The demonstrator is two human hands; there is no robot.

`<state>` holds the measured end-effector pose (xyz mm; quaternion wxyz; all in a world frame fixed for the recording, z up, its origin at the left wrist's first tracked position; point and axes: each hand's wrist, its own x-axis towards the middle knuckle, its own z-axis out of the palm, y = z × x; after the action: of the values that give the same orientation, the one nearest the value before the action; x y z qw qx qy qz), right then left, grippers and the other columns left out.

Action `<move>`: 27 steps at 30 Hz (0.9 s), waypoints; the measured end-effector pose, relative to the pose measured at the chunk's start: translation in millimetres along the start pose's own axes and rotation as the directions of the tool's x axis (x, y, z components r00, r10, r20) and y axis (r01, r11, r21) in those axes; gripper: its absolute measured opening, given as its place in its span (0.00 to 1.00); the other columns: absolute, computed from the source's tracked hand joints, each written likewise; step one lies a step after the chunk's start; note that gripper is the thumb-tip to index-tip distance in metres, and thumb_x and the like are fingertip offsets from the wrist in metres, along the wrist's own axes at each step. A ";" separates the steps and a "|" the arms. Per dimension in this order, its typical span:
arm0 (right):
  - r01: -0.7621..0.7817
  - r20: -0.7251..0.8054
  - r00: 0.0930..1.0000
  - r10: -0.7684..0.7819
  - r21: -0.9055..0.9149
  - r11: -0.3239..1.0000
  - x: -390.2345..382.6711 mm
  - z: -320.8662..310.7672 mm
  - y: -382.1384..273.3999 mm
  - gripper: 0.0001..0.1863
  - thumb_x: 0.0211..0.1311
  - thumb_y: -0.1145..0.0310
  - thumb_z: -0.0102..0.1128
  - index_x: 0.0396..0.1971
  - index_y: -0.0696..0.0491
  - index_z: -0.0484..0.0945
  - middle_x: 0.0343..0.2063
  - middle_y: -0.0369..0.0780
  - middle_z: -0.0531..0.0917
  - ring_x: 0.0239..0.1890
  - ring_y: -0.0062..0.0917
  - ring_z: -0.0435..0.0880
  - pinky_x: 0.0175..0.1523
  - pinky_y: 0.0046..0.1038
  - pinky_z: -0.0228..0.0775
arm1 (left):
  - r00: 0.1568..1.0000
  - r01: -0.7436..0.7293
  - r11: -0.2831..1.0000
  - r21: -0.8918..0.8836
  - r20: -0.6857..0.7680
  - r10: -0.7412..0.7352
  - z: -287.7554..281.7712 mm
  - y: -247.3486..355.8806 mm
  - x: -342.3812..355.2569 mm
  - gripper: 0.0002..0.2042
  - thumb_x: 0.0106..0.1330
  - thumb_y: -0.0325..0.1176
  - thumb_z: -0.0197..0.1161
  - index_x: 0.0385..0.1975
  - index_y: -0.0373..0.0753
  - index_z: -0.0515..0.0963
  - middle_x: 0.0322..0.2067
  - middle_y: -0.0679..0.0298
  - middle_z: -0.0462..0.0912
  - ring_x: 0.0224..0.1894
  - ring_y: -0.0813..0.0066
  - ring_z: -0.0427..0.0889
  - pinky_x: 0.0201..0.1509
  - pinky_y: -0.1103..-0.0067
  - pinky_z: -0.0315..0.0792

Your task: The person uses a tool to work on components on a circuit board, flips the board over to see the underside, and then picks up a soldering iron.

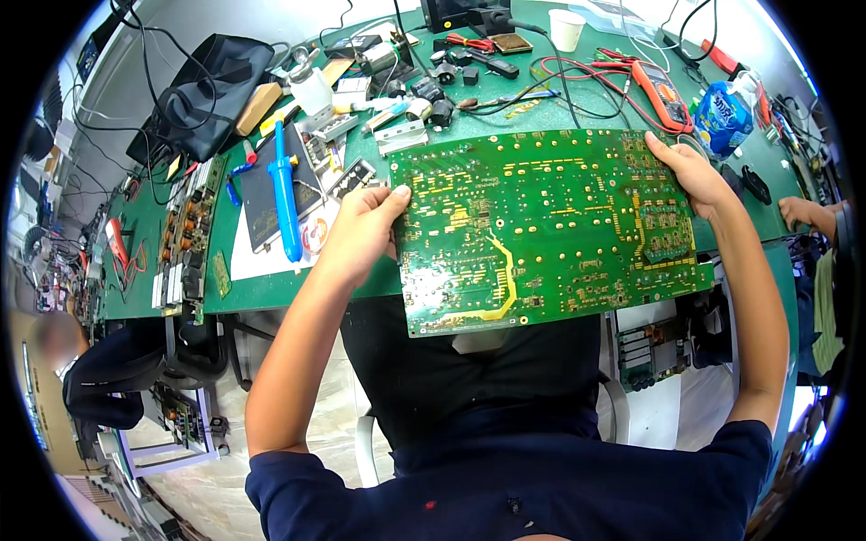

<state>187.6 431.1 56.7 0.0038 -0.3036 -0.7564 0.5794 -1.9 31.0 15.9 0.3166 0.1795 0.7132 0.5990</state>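
Observation:
A large green circuit board [550, 225] is held up in front of me, tilted, over the near edge of the green bench. Its visible face carries solder points, gold traces and small parts. My left hand [365, 221] grips its left edge, thumb on the face and fingers behind. On the upper right corner, my right hand [695, 176] is closed in the same way, with most of its fingers hidden by the board. A blue desoldering pump [285, 198] lies left of my left hand, on a dark notebook [271, 203] and white paper.
A long board with components [187, 234] lies at the left of the green bench [361, 287]. Cables and tools crowd the back. An orange multimeter [663, 95], a blue pouch [724, 117] and a white cup [566, 32] stand right. Another person's hand [806, 215] rests at the right edge.

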 end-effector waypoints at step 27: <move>-0.009 -0.063 0.998 -0.022 -0.445 0.896 52.9 -11.2 17.1 0.33 0.66 0.38 0.59 0.30 0.59 0.82 0.17 0.30 0.75 0.15 0.12 0.66 0.19 0.21 0.51 | 0.994 0.093 0.937 0.336 0.019 -0.105 5.6 10.0 9.5 0.23 0.73 0.48 0.59 0.49 0.28 0.78 0.38 0.61 0.82 0.36 0.80 0.78 0.32 0.82 0.71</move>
<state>156.3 467.9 27.1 -0.0388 -0.3129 -0.8692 0.3809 -6.3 43.4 23.0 0.3242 0.2052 0.8068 0.4492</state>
